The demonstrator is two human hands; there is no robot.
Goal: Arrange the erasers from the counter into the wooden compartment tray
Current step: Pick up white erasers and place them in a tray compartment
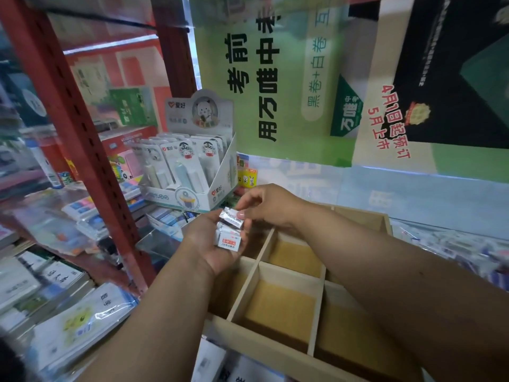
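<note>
My left hand point(209, 244) is cupped palm-up above the left edge of the wooden compartment tray point(249, 290) and holds a small stack of white wrapped erasers point(230, 238). My right hand point(268, 205) reaches in from the right over the tray and pinches the top eraser point(230, 216) of that stack between thumb and fingertips. The tray's visible compartments show bare wooden floors with no erasers in them.
A white display box of carded pens point(190, 172) stands just behind the hands. A red metal shelf post point(91, 150) rises at left, with stacked books point(68, 312) and stationery packs around it. Posters cover the wall behind. Packaged goods lie right of the tray.
</note>
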